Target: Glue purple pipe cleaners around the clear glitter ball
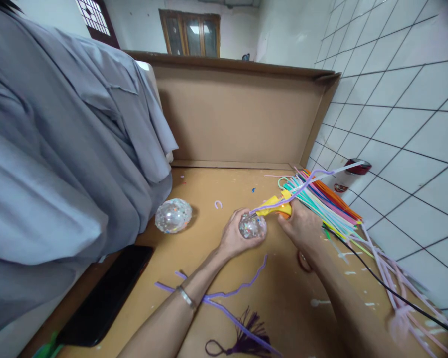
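My left hand (234,233) is wrapped around a small clear ball (253,226) flecked with coloured bits. In my right hand (302,223) is a yellow and orange glue gun (274,205), its tip at the top of the ball. A lilac pipe cleaner (302,186) runs along the glue gun, one end close to the ball; whether it is attached there I cannot tell. Beneath my left forearm lie more lilac pipe cleaners (242,287), near a dark purple tassel (248,338).
A second clear ball (173,216) sits at the left, near a black phone (106,296) and a grey cloth (108,134). Colourful pipe cleaners (330,206) are heaped at the right beside a black cable (383,283). A cardboard panel (239,117) stands behind; a tiled wall (403,134) is at right.
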`<control>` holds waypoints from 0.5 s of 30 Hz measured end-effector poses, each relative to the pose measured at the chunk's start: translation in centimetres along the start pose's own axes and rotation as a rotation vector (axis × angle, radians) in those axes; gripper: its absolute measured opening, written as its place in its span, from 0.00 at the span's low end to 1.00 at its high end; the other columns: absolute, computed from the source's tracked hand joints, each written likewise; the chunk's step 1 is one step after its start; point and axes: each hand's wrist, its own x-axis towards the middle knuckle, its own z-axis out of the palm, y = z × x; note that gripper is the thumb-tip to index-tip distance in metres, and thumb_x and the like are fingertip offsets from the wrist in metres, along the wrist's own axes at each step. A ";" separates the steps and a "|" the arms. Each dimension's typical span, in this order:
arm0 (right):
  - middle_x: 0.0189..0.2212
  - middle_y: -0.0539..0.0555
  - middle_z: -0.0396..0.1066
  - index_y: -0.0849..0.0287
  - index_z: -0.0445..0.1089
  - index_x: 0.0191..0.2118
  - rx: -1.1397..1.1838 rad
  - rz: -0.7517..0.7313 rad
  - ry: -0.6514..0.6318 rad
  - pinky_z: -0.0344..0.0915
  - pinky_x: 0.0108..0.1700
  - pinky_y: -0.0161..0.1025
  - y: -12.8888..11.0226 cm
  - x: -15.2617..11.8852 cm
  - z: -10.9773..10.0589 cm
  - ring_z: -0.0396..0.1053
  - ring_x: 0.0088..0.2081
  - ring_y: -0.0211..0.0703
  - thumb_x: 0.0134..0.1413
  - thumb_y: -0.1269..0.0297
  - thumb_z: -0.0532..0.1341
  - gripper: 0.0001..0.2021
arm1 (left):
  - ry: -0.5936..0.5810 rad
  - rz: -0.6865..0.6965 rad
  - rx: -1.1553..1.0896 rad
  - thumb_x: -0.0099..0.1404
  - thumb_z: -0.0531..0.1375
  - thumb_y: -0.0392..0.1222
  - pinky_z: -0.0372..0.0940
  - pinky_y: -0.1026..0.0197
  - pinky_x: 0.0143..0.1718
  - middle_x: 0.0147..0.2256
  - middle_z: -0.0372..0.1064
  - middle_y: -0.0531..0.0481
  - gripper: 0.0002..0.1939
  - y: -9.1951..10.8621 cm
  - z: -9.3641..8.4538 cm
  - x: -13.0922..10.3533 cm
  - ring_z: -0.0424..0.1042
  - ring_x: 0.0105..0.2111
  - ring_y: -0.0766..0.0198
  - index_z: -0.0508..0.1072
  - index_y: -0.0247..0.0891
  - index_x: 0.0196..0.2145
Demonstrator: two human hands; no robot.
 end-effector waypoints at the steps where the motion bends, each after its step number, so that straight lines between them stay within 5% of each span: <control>1: 0.32 0.59 0.75 0.63 0.70 0.41 -0.002 -0.005 -0.004 0.45 0.28 0.37 0.0 0.0 0.0 0.69 0.32 0.48 0.53 0.60 0.59 0.13 | 0.000 0.004 0.002 0.42 0.73 0.44 0.65 0.43 0.58 0.54 0.67 0.45 0.39 0.0 0.0 0.0 0.69 0.54 0.48 0.65 0.47 0.52; 15: 0.30 0.57 0.74 0.60 0.70 0.36 -0.002 -0.033 0.011 0.45 0.28 0.37 0.2 0.0 -0.5 0.69 0.31 0.48 0.53 0.60 0.59 0.09 | 0.001 0.025 0.013 0.43 0.73 0.45 0.64 0.43 0.58 0.53 0.67 0.46 0.39 0.0 0.1 0.0 0.68 0.55 0.48 0.64 0.49 0.52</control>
